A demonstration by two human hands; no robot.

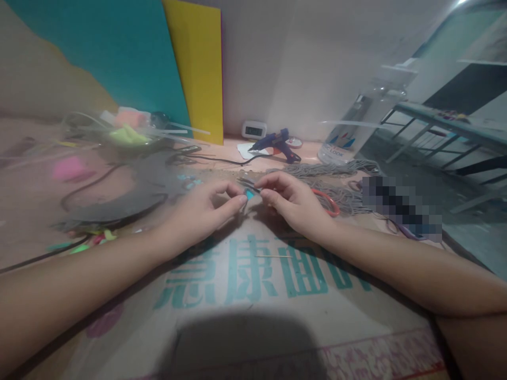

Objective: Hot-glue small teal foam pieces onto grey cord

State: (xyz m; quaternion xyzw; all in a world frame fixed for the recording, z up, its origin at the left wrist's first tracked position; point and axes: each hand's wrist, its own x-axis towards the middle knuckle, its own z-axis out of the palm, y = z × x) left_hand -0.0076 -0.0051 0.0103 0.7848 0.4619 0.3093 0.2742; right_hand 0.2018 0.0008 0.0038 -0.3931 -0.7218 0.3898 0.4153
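My left hand (216, 203) is closed, thumb and forefinger pinching a small turquoise piece (249, 194). Facing it, my right hand (291, 198) pinches thin dark tweezers (250, 184), whose tips point left just above the piece. Whether the tweezers touch the piece I cannot tell. Below both hands a thin wooden stick (273, 256) lies on a cardboard sheet (245, 327) with green printed characters. Small pale blue bits (189, 181) lie beyond my left wrist. An orange loop-shaped handle (328, 201) shows behind my right hand.
At the back stand a blue glue gun (273, 143), a small digital clock (254, 129) and a clear bottle (350, 126). Grey yarn (340, 182) lies to the right. Blurred coloured clay-like lumps (71, 169) lie left. Yellow board (202, 68) leans on the wall.
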